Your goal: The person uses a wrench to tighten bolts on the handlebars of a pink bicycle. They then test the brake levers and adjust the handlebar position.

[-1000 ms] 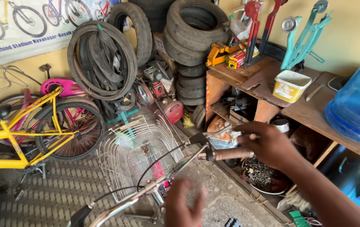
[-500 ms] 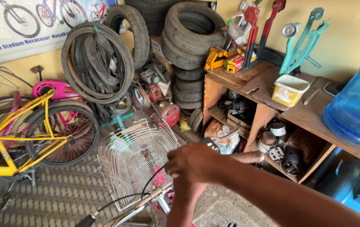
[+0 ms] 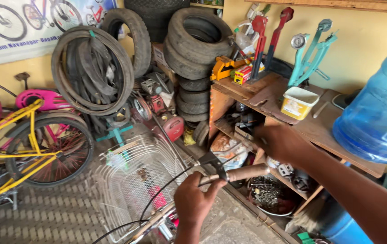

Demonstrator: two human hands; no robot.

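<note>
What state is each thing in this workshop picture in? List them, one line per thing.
Left hand: gripping the handlebar by its brake lever.
Right hand: raised before the wooden shelf, holding nothing visible.
Wire basket: open-topped.
Blue water jug: tilted on the shelf.
Tyres: stacked.
Yellow bicycle: upright.

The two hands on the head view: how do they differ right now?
The left hand is low and near the camera, closed on the metal handlebar beside its brown rubber grip. The right hand is higher and farther off, reaching toward the wooden workbench shelf; it looks blurred, and I cannot tell whether it holds anything. Both are bare.
</note>
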